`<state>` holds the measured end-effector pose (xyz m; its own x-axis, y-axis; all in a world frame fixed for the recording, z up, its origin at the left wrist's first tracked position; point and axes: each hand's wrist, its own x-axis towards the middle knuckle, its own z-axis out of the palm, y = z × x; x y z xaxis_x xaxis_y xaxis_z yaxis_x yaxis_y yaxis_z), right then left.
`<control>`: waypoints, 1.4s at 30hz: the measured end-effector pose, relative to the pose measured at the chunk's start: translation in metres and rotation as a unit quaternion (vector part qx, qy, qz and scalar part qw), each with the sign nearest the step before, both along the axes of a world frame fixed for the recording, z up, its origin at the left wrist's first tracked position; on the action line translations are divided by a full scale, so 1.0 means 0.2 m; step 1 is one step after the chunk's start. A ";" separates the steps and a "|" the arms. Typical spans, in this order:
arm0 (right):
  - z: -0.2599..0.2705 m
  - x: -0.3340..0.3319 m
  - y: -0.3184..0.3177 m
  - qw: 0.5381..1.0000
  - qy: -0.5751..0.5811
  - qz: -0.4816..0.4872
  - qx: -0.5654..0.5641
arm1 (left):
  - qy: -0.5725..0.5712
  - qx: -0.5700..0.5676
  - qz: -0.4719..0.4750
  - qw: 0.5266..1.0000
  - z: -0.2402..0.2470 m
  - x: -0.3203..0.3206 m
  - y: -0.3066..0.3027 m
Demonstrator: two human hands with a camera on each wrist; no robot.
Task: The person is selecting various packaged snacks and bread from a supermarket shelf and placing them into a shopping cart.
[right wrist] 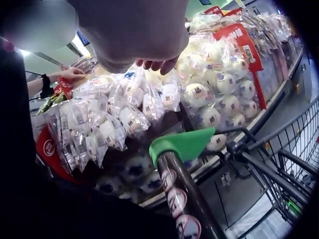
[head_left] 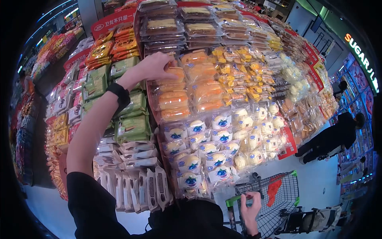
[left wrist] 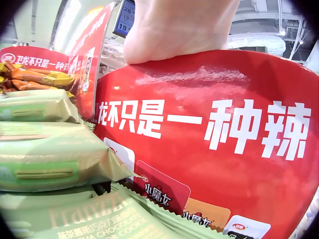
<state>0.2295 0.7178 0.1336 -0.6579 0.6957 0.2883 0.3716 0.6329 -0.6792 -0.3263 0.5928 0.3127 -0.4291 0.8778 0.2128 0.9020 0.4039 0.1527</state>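
1. Orange-tan bread rolls in clear plastic packs [head_left: 174, 101] lie in rows near the middle of the display, just right of flat green plastic cookie packets [head_left: 133, 127]. On my remote feed, the left hand [head_left: 156, 66], wearing a black wristband [head_left: 118, 92], is at the far end of the nearest row. Its fingers bend over a pack; I cannot tell whether they pinch it or merely touch it.
2. I judge that the arm stretches so far because round white buns with blueberry-printed labels [head_left: 191, 181] fill the space between the rolls and the body.
3. Each kind has its own block, probably for easy picking. A glossy red board with large white characters [left wrist: 204, 114] stands beside the cookie packets, likely as a divider.
4. Lower down, the right hand [head_left: 250, 207] is loosely curled and appears to hold nothing. I take its place beside a green plastic handle end [head_left: 232, 200] as having the black wire shopping cart [head_left: 297, 189] within reach.
5. My left wrist view makes the board's lettering plain but hides the fingers, which the head view shows. My right wrist view adds round red-and-white stickers [right wrist: 177, 201] on the dark handle bar and shows that bar below the hand, ungripped.
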 end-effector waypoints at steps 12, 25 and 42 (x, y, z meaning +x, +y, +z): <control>-0.61 0.42 -0.26 0.946 -0.290 -0.054 -0.135 | -0.056 -0.002 0.018 0.998 0.04 0.03 0.01; -0.55 0.38 -0.21 0.918 -0.298 -0.040 -0.260 | -0.076 -0.011 0.044 0.996 0.05 0.05 0.02; 0.63 -0.42 0.75 0.852 0.018 0.359 0.380 | 0.110 0.010 -0.033 0.993 0.30 0.13 0.15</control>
<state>0.1452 0.8669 0.2595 -0.8160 -0.2799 0.5057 -0.3102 0.9503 0.0255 -0.2996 0.6221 0.3725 -0.3107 0.8974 0.3132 0.9391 0.3407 -0.0444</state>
